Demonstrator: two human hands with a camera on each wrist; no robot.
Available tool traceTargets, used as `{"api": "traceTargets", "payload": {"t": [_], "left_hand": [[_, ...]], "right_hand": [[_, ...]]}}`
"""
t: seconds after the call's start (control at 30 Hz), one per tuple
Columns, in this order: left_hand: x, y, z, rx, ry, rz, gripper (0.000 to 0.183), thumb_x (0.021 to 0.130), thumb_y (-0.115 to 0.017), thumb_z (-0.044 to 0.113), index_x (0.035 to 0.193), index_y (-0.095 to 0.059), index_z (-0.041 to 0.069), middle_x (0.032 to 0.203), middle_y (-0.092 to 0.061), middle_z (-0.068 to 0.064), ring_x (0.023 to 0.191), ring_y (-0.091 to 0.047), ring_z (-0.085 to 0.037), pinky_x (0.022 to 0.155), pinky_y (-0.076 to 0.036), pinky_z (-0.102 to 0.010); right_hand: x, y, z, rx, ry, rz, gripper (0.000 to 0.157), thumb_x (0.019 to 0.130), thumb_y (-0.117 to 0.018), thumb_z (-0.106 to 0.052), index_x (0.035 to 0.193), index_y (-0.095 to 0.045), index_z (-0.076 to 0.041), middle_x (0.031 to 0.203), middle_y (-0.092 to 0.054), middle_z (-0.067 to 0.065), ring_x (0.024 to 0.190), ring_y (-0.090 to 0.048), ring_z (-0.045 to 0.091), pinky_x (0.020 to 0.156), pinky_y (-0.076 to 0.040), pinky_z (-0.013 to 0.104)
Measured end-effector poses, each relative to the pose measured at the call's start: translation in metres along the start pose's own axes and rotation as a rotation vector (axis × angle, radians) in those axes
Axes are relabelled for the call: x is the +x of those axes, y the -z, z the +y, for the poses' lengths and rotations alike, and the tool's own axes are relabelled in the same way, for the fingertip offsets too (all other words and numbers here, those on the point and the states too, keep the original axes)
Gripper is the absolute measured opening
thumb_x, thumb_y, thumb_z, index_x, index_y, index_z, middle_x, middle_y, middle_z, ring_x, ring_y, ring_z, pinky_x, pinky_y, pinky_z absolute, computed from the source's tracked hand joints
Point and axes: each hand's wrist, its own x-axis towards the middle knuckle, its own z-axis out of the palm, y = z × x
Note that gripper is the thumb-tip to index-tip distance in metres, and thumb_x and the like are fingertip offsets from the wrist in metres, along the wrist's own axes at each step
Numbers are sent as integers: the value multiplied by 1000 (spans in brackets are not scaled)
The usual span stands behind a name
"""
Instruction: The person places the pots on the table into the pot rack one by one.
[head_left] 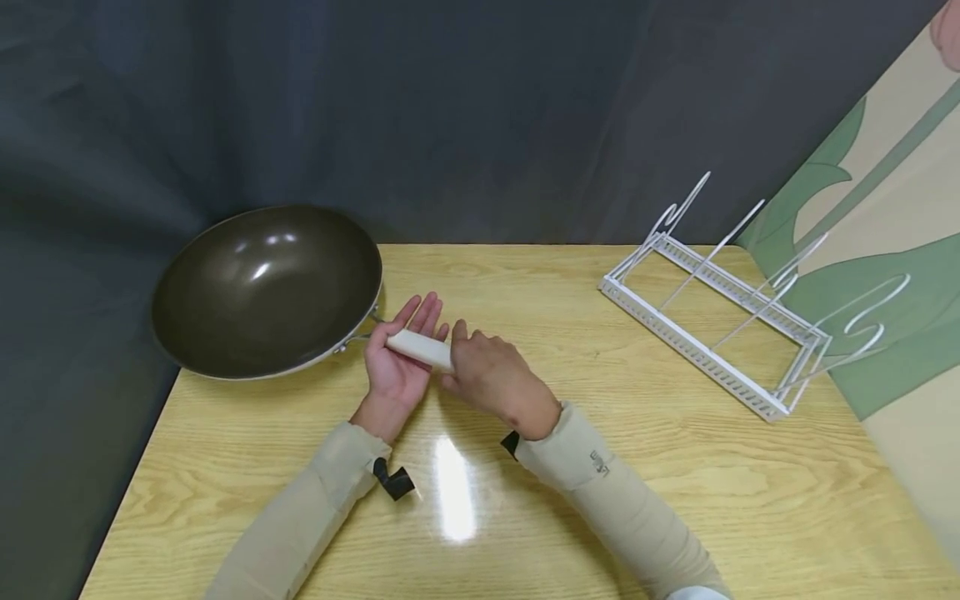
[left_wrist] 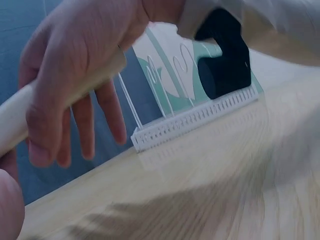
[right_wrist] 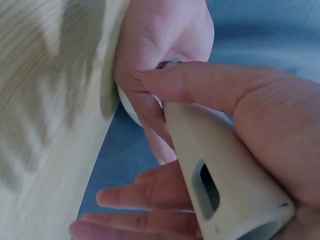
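A large wok (head_left: 262, 292) with a dark inside and a pale rim is at the left in the head view, its long whitish handle (head_left: 422, 348) pointing right. My left hand (head_left: 397, 367) lies palm up beneath the handle near the wok, thumb against it and fingers stretched out past it. Over the handle's far end is my right hand (head_left: 491, 375), which holds it. The right wrist view shows the right thumb (right_wrist: 200, 82) laid across the handle, above a slot in its end. The right fingers (right_wrist: 145, 200) extend fairly straight beyond the handle.
A white wire rack (head_left: 712, 325) with upright curved dividers stands on the right of the wooden table (head_left: 600, 500). Dark cloth (head_left: 487, 117) hangs behind the table and along its left side. A painted wall (head_left: 900, 208) borders the right.
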Motion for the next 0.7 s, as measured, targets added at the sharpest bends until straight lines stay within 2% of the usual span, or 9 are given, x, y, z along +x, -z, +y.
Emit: {"api": "traceTargets", "payload": {"t": [0.13,0.27,0.37,0.5,0.57,0.7], "left_hand": [[1,-5,-1,-45,3,48,46,101,-27,15,139,-49,1,136,-62,-16,135,-53,-27,97,-50,-39],[1,-10,0,-51,20,114,37,103,-30,17,129,-54,5,129,-66,-12,128,-59,-24,92,-50,-35],[2,-12,1,-42,34,154,31,105,-33,21,120,-56,7,120,-70,-10,118,-66,-23,85,-52,-32],[3,-13,5,-78,52,162,28,106,-36,25,110,-56,7,113,-71,-10,112,-68,-23,85,-54,-33],[3,-12,6,-89,62,164,27,105,-37,25,109,-56,7,113,-71,-10,112,-68,-23,85,-54,-32],[0,-10,6,-84,71,218,23,104,-41,23,106,-59,8,108,-73,-9,103,-71,-21,78,-55,-31]], "right_hand": [[-1,-2,2,10,12,14,46,98,-71,-30,124,-60,7,86,-64,12,73,-62,26,66,-54,42],[-3,-5,5,32,38,44,31,97,-72,-25,110,-65,2,80,-62,8,69,-60,24,63,-53,41],[-4,-8,6,36,61,72,26,96,-72,-23,105,-65,0,77,-61,7,66,-59,22,60,-52,40],[-4,-12,8,41,78,93,25,96,-73,-23,102,-65,0,74,-60,6,63,-59,21,57,-52,38],[-4,-14,9,53,80,92,26,96,-74,-23,103,-65,0,74,-60,6,63,-59,21,58,-52,37],[-5,-21,10,73,109,90,24,95,-75,-22,102,-65,-1,73,-58,5,61,-58,20,56,-51,36]]}}
